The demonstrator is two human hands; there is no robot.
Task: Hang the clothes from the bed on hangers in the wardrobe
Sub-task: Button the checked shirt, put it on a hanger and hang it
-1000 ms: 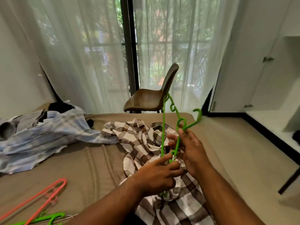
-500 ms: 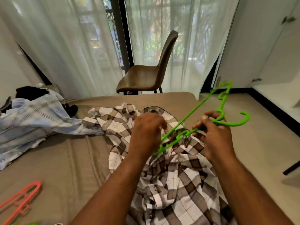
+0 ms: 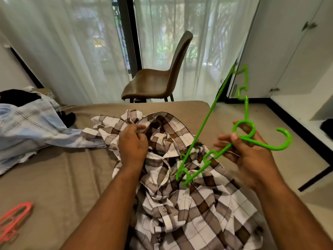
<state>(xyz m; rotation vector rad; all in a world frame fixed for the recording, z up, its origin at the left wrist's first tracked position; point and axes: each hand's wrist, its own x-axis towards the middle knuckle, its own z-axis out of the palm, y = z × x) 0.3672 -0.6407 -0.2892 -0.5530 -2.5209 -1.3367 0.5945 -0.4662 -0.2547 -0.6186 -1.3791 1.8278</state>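
Head cam, looking down at my own arms. Both forearms reach out over the bed [image 3: 54,177]. My left hand [image 3: 132,143] sits knuckles-up on the brown-and-white plaid shirt [image 3: 189,204], with the fingers curled in and pinching the fabric right at the collar edge. My right hand [image 3: 252,156] is off to the side, above the bed's right edge. It's turned palm-up-ish and grips the green hanger [image 3: 205,123] at the neck, just below the little ring. My thumb is clamped over the plastic and the other fingers fan out loosely underneath. The hanger is thin, glossy, bright green plastic with notched shoulders and a chunky hook that curls out past my hand. It's tilted, with one end up in front of the white wardrobe [image 3: 297,60] and the other end dipping down to touch the shirt. The shirt is soft woven cotton with big checks. It's all rumpled in a heap on the tan bedspread, the collar is open and a couple of buttons show near the bottom. A pale blue checked shirt [image 3: 27,127] lies crumpled at the left of the bed, with something black beside it. A pink hanger [image 3: 12,219] pokes in at the lower left. Past the foot of the bed there's a smooth brown chair [image 3: 153,82] and sheer white curtains [image 3: 72,51].
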